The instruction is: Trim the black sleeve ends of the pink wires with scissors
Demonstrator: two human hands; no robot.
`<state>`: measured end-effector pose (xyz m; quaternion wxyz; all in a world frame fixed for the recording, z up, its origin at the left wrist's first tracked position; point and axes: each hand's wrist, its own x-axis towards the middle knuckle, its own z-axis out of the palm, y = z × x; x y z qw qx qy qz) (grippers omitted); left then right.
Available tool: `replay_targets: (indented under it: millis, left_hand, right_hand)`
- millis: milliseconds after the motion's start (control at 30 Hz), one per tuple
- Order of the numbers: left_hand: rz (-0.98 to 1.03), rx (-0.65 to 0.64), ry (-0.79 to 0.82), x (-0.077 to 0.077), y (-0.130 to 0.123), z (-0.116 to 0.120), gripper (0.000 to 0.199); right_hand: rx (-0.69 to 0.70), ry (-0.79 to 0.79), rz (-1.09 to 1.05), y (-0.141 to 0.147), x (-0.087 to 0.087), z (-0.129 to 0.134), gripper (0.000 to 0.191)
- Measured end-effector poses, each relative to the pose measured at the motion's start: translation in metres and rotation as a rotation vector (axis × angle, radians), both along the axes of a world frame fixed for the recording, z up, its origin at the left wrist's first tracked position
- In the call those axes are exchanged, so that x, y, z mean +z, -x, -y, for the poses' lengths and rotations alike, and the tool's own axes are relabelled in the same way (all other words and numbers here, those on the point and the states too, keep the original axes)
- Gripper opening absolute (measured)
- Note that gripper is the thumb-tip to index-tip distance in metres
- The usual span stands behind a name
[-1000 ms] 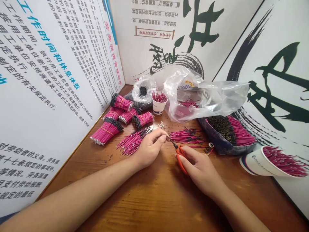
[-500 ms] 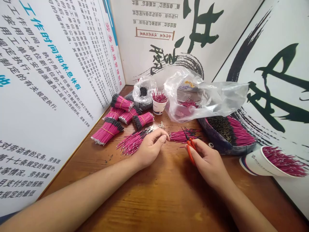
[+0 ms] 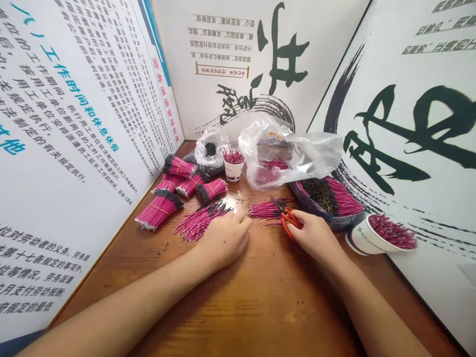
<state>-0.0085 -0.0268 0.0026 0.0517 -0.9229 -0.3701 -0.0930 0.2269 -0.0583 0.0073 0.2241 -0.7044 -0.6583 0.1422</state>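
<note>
The left hand (image 3: 223, 242) had left its earlier pinch, its fingers lying on a loose bunch of pink wires (image 3: 203, 223); any grip there could not be told. The right hand (image 3: 314, 235) had moved right, fingers curled narrowly around orange scissors (image 3: 288, 221), whose blades lay over a second wire bunch (image 3: 266, 210).

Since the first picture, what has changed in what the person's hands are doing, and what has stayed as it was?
The right hand has carried the orange-handled scissors rightward, away from the left hand, and they now sit over the loose pink wires. The left hand's fingers have eased out of their pinch and lowered. The banded pink wire bundles and paper cup stayed put, though the head view drew back.
</note>
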Motion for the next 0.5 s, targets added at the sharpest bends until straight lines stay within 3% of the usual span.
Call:
replay_targets:
  millis: [100, 167, 200, 333, 400, 500]
  left_hand:
    - [-0.057, 0.130, -0.019, 0.002, 0.003, -0.004, 0.015]
    - [-0.047, 0.144, -0.038, 0.002, 0.002, -0.002, 0.018]
    - [-0.034, 0.099, -0.044, 0.002, 0.001, 0.001, 0.019]
    - [-0.049, -0.276, 0.049, 0.000, -0.008, 0.016, 0.011]
    - [-0.048, -0.300, 0.070, -0.002, -0.011, 0.020, 0.013]
    - [-0.029, -0.174, 0.080, -0.002, -0.010, 0.018, 0.013]
  right_hand:
    - [-0.007, 0.024, 0.064, -0.002, -0.001, 0.000, 0.014]
    - [-0.007, 0.034, 0.089, -0.004, -0.003, 0.000, 0.013]
    - [-0.005, 0.039, 0.098, -0.004, -0.004, 0.000, 0.014]
    - [-0.008, 0.058, 0.127, -0.003, -0.007, -0.001, 0.016]
    - [-0.022, 0.066, 0.143, -0.001, -0.007, -0.002, 0.016]
    - [-0.039, 0.075, 0.160, 0.000, -0.008, -0.002, 0.017]
